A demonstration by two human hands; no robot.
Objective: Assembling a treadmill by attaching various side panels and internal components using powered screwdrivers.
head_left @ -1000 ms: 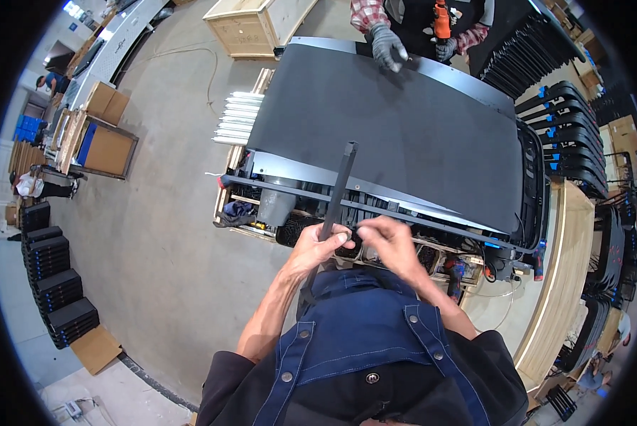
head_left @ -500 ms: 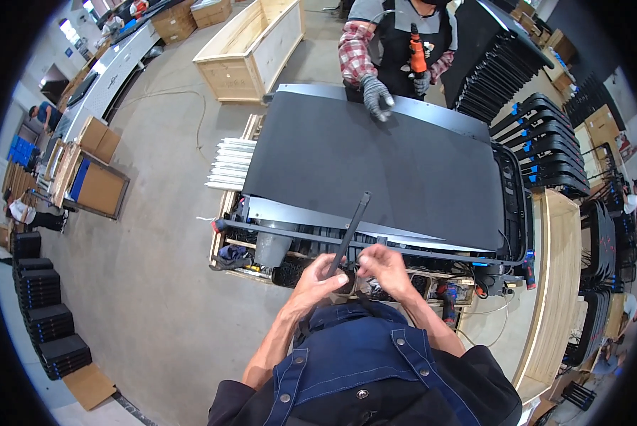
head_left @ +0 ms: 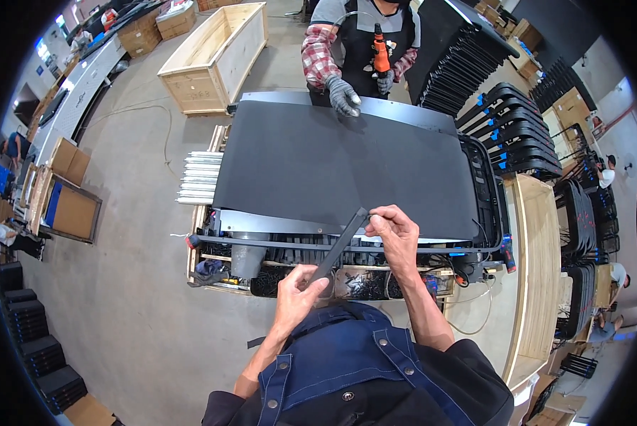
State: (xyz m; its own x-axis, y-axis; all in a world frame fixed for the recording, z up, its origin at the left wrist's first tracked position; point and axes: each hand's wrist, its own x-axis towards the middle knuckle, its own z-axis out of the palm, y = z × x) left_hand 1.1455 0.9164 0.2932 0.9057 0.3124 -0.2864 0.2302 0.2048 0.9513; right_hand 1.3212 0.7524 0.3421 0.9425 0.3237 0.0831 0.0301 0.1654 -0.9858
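My left hand is closed round the lower end of a black bar, which slants up to the right in front of me. My right hand is at the bar's upper end, thumb and forefinger pinched together there. Whatever sits between those fingertips is too small to make out. Beyond the bar lies a wide black sheet with silvery metal strips along its near and far edges. Below my hands, a tray holds small dark parts.
Across the table a co-worker's gloved hand rests near the sheet; the other holds an orange power driver. A grey bucket stands at the near left. Wooden crates flank the right side, and black frames are stacked beyond.
My right hand has moved up and away from my body to the bar's upper end. The bar has tilted further right, and the view has shifted a little to the right.
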